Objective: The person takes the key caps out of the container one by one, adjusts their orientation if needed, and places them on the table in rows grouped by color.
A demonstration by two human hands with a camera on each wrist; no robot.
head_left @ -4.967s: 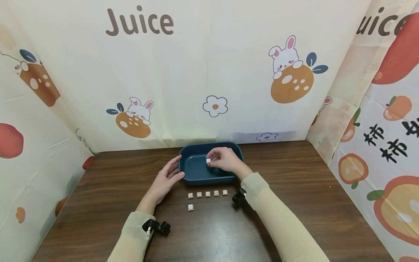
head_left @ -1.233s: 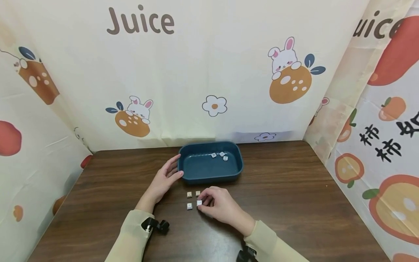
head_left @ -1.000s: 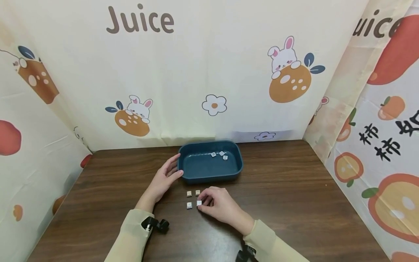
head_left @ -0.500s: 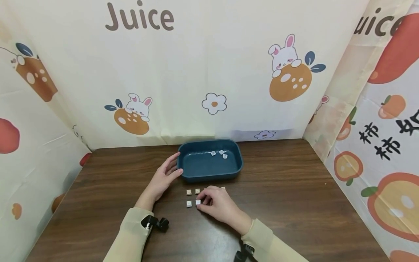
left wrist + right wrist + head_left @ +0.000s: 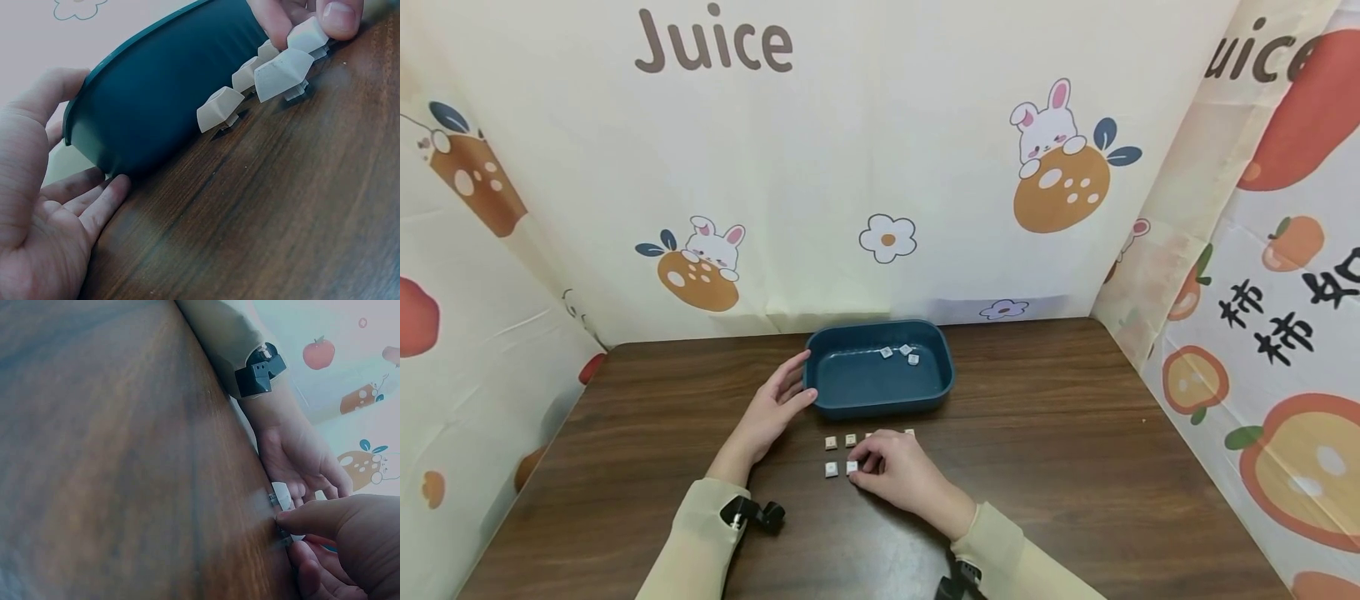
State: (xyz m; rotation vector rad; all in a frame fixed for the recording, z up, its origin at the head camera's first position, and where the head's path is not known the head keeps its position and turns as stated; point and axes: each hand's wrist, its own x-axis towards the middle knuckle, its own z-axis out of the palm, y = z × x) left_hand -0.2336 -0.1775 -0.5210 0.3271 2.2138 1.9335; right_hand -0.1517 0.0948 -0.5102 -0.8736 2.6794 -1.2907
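My left hand (image 5: 767, 419) rests against the left end of a dark blue tray (image 5: 880, 410), its thumb and fingers spread along the rim and wall. My right hand (image 5: 901, 471) pinches a white keycap (image 5: 852, 467) between thumb and fingers, at the tabletop in front of the tray. Just left of that cap sits another white keycap (image 5: 831, 470). Behind them runs a row of beige keycaps (image 5: 831, 442), partly hidden by my right hand. The left wrist view shows the pinched keycap (image 5: 307, 36) beside its neighbour, stem side down.
Three small white keycaps (image 5: 906, 350) lie inside the tray towards its back right. The tray stands near the back edge of the brown wooden table (image 5: 1037, 417), before a printed curtain (image 5: 820, 167).
Five seconds ago my right hand was over the tray holding a white keycap; now it is in front of the tray. Lately the pinched cap has shifted slightly left. My left hand stays put.
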